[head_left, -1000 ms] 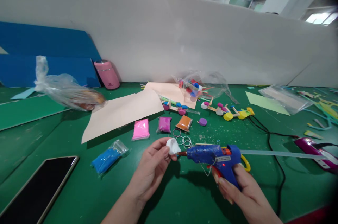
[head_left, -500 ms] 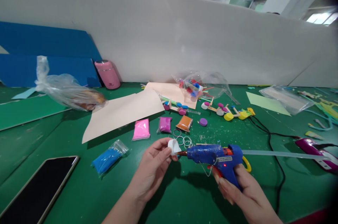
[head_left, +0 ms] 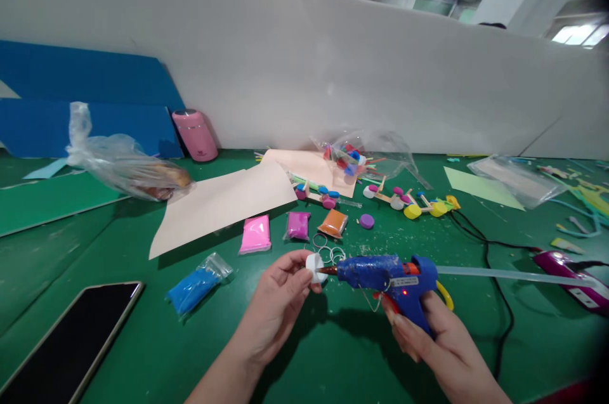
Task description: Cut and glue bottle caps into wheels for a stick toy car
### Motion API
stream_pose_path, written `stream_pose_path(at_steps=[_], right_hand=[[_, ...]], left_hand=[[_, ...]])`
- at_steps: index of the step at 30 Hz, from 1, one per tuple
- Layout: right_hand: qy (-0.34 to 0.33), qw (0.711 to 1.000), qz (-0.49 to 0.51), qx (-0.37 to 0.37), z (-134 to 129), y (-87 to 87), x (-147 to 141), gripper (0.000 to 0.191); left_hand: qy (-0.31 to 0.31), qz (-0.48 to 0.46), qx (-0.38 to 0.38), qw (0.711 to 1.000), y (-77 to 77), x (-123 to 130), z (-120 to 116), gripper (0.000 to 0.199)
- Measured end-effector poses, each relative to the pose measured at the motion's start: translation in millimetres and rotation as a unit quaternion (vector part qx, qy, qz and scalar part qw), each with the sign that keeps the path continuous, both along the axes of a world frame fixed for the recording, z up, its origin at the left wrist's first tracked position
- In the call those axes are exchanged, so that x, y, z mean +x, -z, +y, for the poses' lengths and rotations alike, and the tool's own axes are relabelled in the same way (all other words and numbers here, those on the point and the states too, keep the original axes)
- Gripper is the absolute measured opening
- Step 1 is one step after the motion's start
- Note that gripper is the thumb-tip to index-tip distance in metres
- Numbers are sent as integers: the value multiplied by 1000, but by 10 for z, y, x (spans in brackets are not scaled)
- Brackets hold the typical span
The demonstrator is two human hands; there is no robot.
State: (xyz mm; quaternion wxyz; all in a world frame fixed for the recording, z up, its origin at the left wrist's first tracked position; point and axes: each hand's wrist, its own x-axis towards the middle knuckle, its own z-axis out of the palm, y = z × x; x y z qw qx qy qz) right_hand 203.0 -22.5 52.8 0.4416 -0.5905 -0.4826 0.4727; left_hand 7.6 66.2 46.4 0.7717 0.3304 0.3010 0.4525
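Observation:
Between the thumb and fingers of my left hand (head_left: 280, 302) is a small white cap (head_left: 314, 267), its hollow side turned to the right. My right hand (head_left: 438, 334) grips the handle of a blue glue gun (head_left: 371, 272) with a lit red light. The gun's copper nozzle tip reaches the inside of the cap. A clear glue stick (head_left: 499, 274) runs out of the gun's back to the right. Just behind the cap lie several thin rings (head_left: 337, 255). A purple disc (head_left: 366, 221) rests farther back on the green table.
Packets in pink (head_left: 255, 234), magenta (head_left: 297, 226), orange (head_left: 333, 223) and blue (head_left: 197, 285) lie around my left hand. A phone (head_left: 71, 340) is at the left front. Small wheeled stick models (head_left: 397, 201) stand behind. A black cable (head_left: 504, 321) curves at the right.
The cap in my left hand has shifted slightly and turned more toward the gun. The nozzle now sits at its hollow, and the glue gun is raised slightly.

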Motion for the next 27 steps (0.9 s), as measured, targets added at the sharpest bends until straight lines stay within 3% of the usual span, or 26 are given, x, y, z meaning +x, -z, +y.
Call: stream_pose_path(at_steps=[15, 27], right_hand=[[67, 997, 35, 30, 47, -33, -79, 23], [18, 1000, 14, -10, 6, -27, 23, 27]], left_hand=[[5, -9, -16, 1000, -6, -15, -4, 16], [-8, -5, -17, 1000, -28, -6, 0, 16]])
